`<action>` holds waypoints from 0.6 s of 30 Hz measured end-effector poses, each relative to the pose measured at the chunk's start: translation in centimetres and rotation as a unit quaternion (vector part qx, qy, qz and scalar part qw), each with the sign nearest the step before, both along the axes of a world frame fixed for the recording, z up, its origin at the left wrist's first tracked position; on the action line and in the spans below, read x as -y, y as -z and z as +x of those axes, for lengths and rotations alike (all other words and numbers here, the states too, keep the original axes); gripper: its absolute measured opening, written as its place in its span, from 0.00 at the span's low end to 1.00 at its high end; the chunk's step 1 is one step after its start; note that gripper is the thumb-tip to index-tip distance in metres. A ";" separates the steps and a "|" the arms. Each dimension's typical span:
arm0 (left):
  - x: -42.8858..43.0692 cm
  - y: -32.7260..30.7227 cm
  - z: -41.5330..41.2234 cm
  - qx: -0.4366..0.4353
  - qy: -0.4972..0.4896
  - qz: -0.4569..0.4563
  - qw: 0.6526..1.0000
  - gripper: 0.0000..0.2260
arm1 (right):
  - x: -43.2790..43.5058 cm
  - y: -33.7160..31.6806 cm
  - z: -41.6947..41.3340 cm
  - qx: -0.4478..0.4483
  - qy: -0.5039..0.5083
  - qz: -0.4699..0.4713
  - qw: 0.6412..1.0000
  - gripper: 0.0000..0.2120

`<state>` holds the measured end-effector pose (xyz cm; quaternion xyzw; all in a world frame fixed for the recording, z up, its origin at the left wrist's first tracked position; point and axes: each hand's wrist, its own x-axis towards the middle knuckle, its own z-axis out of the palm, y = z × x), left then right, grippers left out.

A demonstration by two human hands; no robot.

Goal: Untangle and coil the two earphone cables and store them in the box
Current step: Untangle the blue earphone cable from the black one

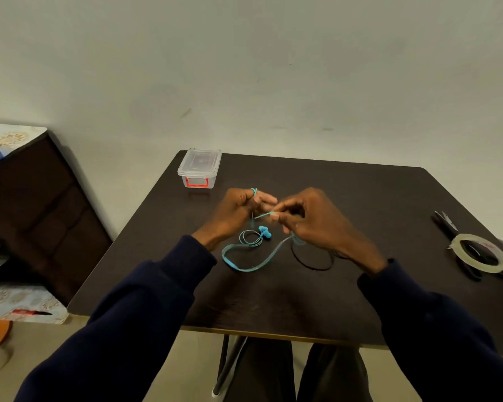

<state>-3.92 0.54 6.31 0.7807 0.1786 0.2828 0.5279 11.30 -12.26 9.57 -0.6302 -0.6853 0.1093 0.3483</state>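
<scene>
A blue earphone cable (pixel 244 266) trails in loops over the dark table (pixel 273 300), its blue earbuds (pixel 265 231) lying below my hands. My left hand (pixel 238 211) has turns of the blue cable wrapped around a finger. My right hand (pixel 314 220) pinches the same cable close beside it, a short taut length running between the two hands. A thin black earphone cable (pixel 311 261) loops on the table under my right hand. The clear plastic box (pixel 199 168) with a red latch stands shut at the table's far left corner.
A roll of clear tape (pixel 479 252) lies on black scissors (pixel 447 223) at the table's right edge. A dark cabinet (pixel 41 204) stands to the left of the table. The wall is just behind the table.
</scene>
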 end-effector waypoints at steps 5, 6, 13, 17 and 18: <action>1.6 -0.8 -0.4 -0.030 0.071 -0.141 0.987 0.18 | -1.2 -1.8 0.8 0.048 0.030 0.085 0.995 0.03; 1.6 -0.8 -0.5 -0.016 0.091 -0.196 0.976 0.18 | -1.5 -1.8 1.0 0.027 0.035 0.103 0.994 0.03; 1.6 -2.6 -1.5 0.180 0.226 -0.401 0.869 0.13 | -2.9 1.6 0.0 -0.216 0.002 0.057 0.975 0.07; 0.6 -3.5 -1.4 0.283 0.222 -0.396 0.845 0.15 | -1.8 4.3 -2.3 -0.298 -0.070 -0.057 0.950 0.11; 0.0 -3.4 -1.3 0.281 0.201 -0.356 0.868 0.17 | -1.5 4.4 -2.7 -0.287 -0.085 -0.077 0.951 0.12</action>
